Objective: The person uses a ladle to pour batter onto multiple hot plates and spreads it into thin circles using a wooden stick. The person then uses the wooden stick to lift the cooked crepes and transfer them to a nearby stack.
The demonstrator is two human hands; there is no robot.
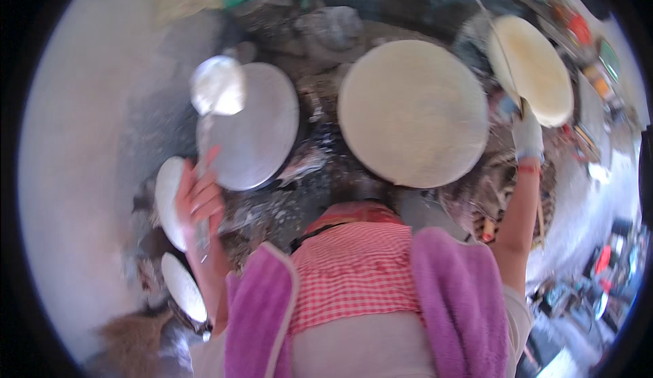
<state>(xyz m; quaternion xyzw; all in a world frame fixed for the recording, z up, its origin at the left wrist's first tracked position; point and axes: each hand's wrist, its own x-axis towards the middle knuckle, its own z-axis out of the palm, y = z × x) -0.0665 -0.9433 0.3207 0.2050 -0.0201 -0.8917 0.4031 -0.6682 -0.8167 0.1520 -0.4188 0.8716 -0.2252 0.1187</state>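
My left hand (201, 194), its fingers slightly blurred, is closed on the handle of a metal ladle (218, 86), whose bright round head hangs over the left edge of a bare grey round griddle (255, 126). My right hand (527, 134), in a pale glove, grips a long thin stick (496, 35) reaching upward. Just beyond that hand a cream-coloured round disc (534, 65) is tilted along the stick; whether the hand also touches it I cannot tell. Between my hands, a large pale, flat round layer (413, 113) covers the other griddle.
Two white discs (168, 201) stand at the far left beside a pale wall (75, 140), with straw bristles (129, 334) below. A sooty stove surface (320, 167) surrounds the griddles. A basket-like container (503, 208) is below my right hand; several jumbled items (605, 283) lie at the far right.
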